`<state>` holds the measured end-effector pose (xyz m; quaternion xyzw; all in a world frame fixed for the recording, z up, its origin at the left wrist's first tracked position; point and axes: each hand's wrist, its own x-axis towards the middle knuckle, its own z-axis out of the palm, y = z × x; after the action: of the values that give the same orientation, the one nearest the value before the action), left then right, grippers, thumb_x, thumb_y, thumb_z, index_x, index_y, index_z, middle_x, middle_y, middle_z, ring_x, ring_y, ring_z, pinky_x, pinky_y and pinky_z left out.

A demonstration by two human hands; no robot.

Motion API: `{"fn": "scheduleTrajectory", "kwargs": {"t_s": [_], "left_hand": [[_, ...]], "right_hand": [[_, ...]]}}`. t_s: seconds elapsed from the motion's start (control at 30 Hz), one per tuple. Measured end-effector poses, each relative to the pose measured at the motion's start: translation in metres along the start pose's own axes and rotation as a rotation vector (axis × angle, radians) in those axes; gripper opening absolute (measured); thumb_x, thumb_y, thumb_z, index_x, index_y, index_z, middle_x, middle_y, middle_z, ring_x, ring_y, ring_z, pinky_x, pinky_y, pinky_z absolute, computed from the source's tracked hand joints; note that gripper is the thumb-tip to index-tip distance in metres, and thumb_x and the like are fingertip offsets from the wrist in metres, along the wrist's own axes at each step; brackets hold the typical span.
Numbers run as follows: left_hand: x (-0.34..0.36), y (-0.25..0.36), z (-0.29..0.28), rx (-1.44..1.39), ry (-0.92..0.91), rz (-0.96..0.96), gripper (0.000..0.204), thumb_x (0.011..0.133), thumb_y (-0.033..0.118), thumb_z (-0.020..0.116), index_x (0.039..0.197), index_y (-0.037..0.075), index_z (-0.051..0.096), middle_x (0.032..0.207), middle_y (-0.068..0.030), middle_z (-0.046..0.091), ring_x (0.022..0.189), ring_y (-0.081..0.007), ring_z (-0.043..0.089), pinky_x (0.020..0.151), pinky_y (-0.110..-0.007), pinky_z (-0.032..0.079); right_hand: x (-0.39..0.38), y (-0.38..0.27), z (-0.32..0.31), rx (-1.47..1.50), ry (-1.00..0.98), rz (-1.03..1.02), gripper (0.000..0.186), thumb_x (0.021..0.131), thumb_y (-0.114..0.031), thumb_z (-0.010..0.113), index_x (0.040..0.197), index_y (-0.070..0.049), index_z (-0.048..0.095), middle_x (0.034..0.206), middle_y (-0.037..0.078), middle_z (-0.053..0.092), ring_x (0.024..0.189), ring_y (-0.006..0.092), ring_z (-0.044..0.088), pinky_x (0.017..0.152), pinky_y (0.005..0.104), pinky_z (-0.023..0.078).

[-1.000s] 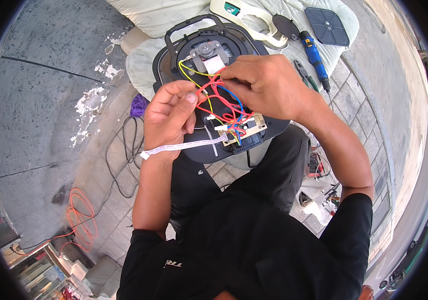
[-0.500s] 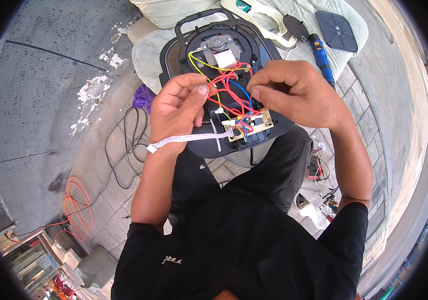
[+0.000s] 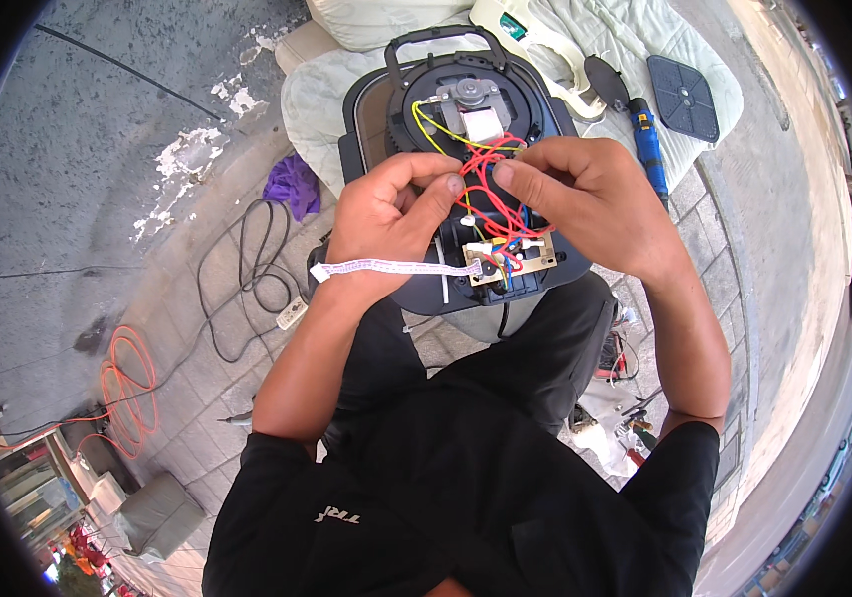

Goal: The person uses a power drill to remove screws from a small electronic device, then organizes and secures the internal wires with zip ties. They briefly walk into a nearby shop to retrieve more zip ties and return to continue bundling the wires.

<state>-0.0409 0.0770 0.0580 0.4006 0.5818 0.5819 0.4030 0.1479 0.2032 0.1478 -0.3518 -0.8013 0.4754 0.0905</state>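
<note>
A black appliance housing (image 3: 573, 267) with a curved handle at its far end stands before my knees. Inside it are a small motor (image 3: 470, 93) and, at the near end, a tan circuit board (image 3: 542, 261). Red wires (image 3: 494, 202) bundle between the two, with yellow and blue ones among them. My left hand (image 3: 386, 221) pinches the red wires from the left, thumb against forefinger. From the other side my right hand (image 3: 600, 204) closes thumb and fingertips on the same bundle. A white ribbon cable (image 3: 396, 267) runs from the board across my left wrist.
On the pale quilted cloth (image 3: 715, 85) lie a cream plastic frame (image 3: 555, 50), a dark square plate (image 3: 683, 98) and a blue power tool (image 3: 649, 149). A purple cloth (image 3: 292, 187), a black cord (image 3: 215, 333) and an orange cable (image 3: 107, 398) lie to the left.
My hands have come closer together over the wires; the right one moved inward. The view has shifted a little, so the housing appears further right.
</note>
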Motion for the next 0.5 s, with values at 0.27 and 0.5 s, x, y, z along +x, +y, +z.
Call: {"fn": "scheduleTrajectory", "kwargs": {"t_s": [0.27,0.5], "left_hand": [[0.021,0.031,-0.012,0.14,-0.175,-0.097,0.016,0.097,0.008,0.073,0.109,-0.002,0.075,0.088,-0.0014,0.074,0.07,-0.003,0.061,0.06,-0.02,0.048],[0.017,0.038,-0.011,0.102,-0.169,-0.167,0.018,0.099,0.014,0.073,0.112,0.001,0.073,0.085,-0.0004,0.072,0.057,-0.0007,0.052,0.044,-0.018,0.039]], "right_hand": [[0.012,0.011,0.005,-0.006,-0.065,0.005,0.029,0.099,-0.022,0.069,0.089,0.004,0.076,0.059,0.003,0.059,0.056,0.007,0.049,0.053,0.0298,0.043],[0.017,-0.014,-0.012,0.106,-0.184,0.226,0.039,0.101,-0.032,0.071,0.088,0.004,0.078,0.063,0.001,0.062,0.06,0.0066,0.052,0.054,0.0287,0.043]]}}
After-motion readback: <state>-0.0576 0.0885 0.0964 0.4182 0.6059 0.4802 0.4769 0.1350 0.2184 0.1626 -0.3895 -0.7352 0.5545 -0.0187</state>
